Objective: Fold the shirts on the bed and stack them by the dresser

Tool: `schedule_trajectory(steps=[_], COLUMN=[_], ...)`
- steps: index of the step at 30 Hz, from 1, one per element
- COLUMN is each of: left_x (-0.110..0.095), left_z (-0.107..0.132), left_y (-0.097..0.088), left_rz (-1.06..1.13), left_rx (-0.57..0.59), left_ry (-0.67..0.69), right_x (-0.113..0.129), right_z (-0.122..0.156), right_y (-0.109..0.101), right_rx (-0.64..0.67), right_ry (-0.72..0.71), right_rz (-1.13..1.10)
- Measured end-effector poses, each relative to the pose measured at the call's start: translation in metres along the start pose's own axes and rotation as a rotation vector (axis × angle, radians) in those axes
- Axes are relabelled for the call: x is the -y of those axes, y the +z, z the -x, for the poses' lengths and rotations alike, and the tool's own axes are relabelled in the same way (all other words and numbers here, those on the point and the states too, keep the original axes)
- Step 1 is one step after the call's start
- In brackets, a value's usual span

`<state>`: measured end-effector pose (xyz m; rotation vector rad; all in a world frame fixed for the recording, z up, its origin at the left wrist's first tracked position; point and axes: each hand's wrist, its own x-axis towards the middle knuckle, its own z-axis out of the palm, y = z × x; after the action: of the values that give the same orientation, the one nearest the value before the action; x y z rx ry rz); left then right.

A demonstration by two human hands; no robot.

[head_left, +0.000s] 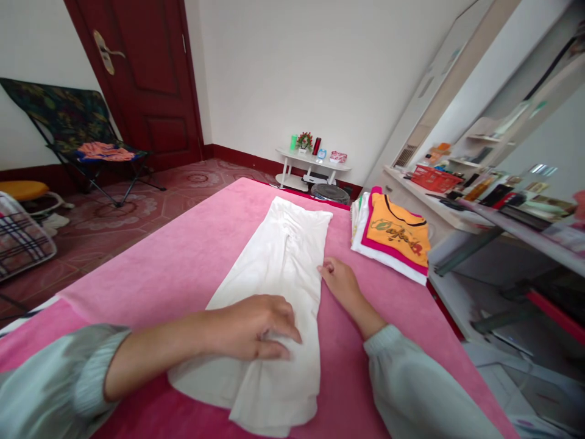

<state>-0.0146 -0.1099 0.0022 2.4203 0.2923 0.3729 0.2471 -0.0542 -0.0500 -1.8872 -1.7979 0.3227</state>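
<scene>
A white garment (pixel 292 274) lies folded lengthwise into a long strip on the pink bedspread, gathered and wrinkled toward its far end and wider at the near end. Over its near half is my left hand (pixel 260 329), fingers apart and slightly bent, with nothing held between them. My right hand (pixel 340 280) is at the garment's right edge, about halfway along, thumb and fingers closed together on the cloth there. Part of the near end is hidden under my left hand and forearm.
To the right, a stack of folded clothes (pixel 395 235) with an orange printed top uppermost sits on the pink bedspread (pixel 183 262). Beyond it stands a cluttered dressing table with a red basket (pixel 436 178). A low white stand (pixel 315 160) is by the wall, a folding chair (pixel 68 122) at left.
</scene>
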Motion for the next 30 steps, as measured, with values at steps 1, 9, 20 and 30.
schedule_trajectory(steps=[1,9,20,30], left_x=[-0.007,-0.023,-0.005,0.009], left_z=[-0.004,0.009,0.039,0.020], left_y=[0.003,0.002,-0.011,0.005], left_rz=[-0.016,-0.003,0.067,-0.184], left_rx=[0.031,0.174,-0.027,-0.165], left_ry=[0.038,0.023,-0.314,-0.811], right_x=[0.002,-0.005,-0.008,0.058], right_z=[-0.008,-0.034,-0.023,-0.072], right_y=[0.001,0.010,0.012,0.049], right_rx=[0.020,-0.076,-0.097,0.018], right_ry=[0.034,0.085,-0.128,-0.017], right_rz=[0.056,0.210,-0.043,0.096])
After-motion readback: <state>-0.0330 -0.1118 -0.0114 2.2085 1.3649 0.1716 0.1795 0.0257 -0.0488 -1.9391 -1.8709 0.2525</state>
